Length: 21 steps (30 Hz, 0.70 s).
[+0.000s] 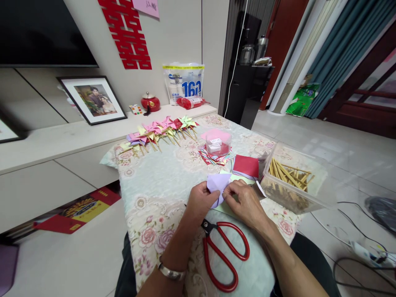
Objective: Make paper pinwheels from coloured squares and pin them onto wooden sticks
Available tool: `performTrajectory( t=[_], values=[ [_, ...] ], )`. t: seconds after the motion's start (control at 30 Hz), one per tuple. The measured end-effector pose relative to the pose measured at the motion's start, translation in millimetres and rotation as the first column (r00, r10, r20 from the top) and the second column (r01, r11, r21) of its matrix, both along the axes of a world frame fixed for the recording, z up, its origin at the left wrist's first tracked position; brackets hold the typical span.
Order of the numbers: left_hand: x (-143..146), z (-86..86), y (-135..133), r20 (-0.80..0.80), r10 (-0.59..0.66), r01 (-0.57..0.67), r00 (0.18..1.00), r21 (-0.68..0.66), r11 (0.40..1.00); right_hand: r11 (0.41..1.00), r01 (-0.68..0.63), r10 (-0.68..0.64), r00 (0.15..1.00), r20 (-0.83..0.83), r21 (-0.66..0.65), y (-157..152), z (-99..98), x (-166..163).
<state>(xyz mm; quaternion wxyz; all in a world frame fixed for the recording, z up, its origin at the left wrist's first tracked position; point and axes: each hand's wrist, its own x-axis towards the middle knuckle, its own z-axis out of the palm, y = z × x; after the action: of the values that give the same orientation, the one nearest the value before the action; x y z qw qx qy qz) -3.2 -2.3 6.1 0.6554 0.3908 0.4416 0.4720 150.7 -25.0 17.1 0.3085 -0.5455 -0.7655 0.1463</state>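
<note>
Between my two hands is a piece of purple paper [215, 183], partly folded, held above the table. My left hand [199, 201] pinches its left and lower side. My right hand [243, 200] closes its fingers at the paper's right edge; what the fingertips hold there, paper or something small, is partly hidden. Scissors with red handles [220, 277] lie below my hands, their blades mostly covered by my left hand. Pale green paper [239, 177] lies under and behind my right hand, with a stack of red paper squares [246, 166] just beyond.
A clear plastic box [293, 196] of thin wooden sticks [291, 175] stands at the right. A round clear container [218, 144] sits on patterned paper. Several paper pinwheels [161, 130] lie along the far left of the flowered tablecloth [154, 173]. Cables [355, 264] lie on the floor.
</note>
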Motion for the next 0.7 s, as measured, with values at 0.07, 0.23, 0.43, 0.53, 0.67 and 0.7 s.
performTrajectory(
  t=[0.07, 0.23, 0.43, 0.53, 0.67, 0.7],
  values=[
    [0.1, 0.4, 0.0, -0.005, -0.005, 0.005, 1.0, -0.002, 1.0, 1.0, -0.001, 0.001, 1.0, 0.005, -0.003, 0.1, 0.0, 0.1],
    [1.7, 1.1, -0.4, -0.046, 0.013, -0.014, 0.999, -0.017, 1.0, 1.0, 0.004, -0.004, 1.0, 0.021, -0.012, 0.6, -0.4, 0.7],
    [2.3, 2.8, -1.6, -0.066, 0.015, -0.016, 0.998, -0.009, 1.0, 0.999, 0.02, -0.019, 1.0, 0.013, -0.03, 0.3, 0.0, 0.4],
    [3.1, 4.6, -1.7, -0.055, 0.012, -0.012, 0.998, -0.015, 1.0, 0.999, 0.019, -0.019, 1.0, 0.003, -0.036, 0.2, 0.2, 0.3],
    [4.9, 6.8, -2.1, -0.022, 0.005, -0.006, 1.0, -0.024, 1.0, 0.999, 0.012, -0.012, 1.0, -0.013, -0.043, 0.4, 0.9, 0.7],
    [5.2, 7.0, -2.2, -0.021, 0.003, -0.004, 1.0, -0.026, 1.0, 0.999, 0.014, -0.015, 1.0, -0.017, -0.045, 0.5, 1.1, 0.9]
  ],
)
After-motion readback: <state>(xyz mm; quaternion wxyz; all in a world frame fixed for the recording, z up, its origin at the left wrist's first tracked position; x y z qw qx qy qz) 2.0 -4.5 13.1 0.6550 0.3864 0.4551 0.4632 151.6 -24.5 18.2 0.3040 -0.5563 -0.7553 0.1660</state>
